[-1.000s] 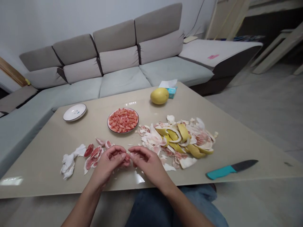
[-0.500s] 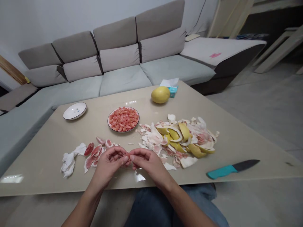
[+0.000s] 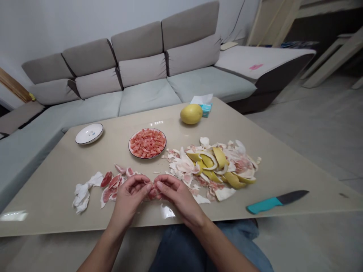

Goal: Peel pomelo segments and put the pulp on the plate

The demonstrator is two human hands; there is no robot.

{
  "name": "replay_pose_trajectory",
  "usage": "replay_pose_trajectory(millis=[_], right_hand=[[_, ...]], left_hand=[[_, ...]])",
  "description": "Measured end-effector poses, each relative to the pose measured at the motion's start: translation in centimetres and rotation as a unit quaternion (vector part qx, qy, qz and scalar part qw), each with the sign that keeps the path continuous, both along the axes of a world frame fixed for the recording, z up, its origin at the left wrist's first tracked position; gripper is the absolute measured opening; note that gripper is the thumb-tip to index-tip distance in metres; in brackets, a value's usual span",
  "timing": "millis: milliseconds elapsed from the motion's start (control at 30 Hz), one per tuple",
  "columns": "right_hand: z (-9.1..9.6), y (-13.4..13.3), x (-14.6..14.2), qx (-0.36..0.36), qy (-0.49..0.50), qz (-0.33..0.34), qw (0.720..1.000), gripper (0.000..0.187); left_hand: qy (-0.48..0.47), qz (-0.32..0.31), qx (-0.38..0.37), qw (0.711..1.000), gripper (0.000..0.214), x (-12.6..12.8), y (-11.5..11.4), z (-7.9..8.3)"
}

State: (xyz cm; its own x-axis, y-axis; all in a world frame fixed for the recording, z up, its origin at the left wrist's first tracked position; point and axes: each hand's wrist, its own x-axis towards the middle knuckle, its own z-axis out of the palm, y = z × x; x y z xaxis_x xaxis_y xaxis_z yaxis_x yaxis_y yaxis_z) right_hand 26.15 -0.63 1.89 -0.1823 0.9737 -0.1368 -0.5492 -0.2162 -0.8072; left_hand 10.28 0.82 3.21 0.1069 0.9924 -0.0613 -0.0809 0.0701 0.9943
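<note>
My left hand (image 3: 129, 198) and my right hand (image 3: 177, 194) meet over the near edge of the beige table (image 3: 56, 177), fingers curled together around a pink pomelo segment (image 3: 153, 193). Most of the segment is hidden by my fingers. Just left of my hands lie several loose pink pomelo segments (image 3: 112, 185). Beyond them stands a plate of red pomelo flesh (image 3: 147, 143). To the right spreads a pile of yellow and white peel (image 3: 215, 166).
A knife with a teal handle (image 3: 276, 201) lies near the table's right front edge. A whole yellow pomelo (image 3: 191, 114) and a tissue box (image 3: 204, 105) sit at the far side. An empty white plate (image 3: 89, 134) is far left; crumpled white tissue (image 3: 83, 192) lies left. A grey sofa (image 3: 141, 75) stands behind.
My fingers have shifted slightly on the segment, and both hands stay in the same spot. The view has barely moved.
</note>
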Motion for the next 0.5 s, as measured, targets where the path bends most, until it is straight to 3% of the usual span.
replay_pose_trajectory(millis=[300, 400, 500], right_hand=[[-0.8, -0.1, -0.6, -0.037, 0.126, 0.032, 0.991, 0.032], [-0.5, 0.0, -0.3, -0.026, 0.138, 0.007, 0.99, 0.029], [0.0, 0.1, 0.1, -0.016, 0.129, -0.017, 0.991, 0.026]], left_hand=[[-0.076, 0.069, 0.01, 0.995, 0.02, 1.4, -1.0, -0.9], [-0.112, 0.115, 0.029, 0.987, 0.02, 1.4, -1.2, -0.6], [-0.127, 0.09, -0.01, 0.988, 0.022, 1.2, -1.3, -0.2]])
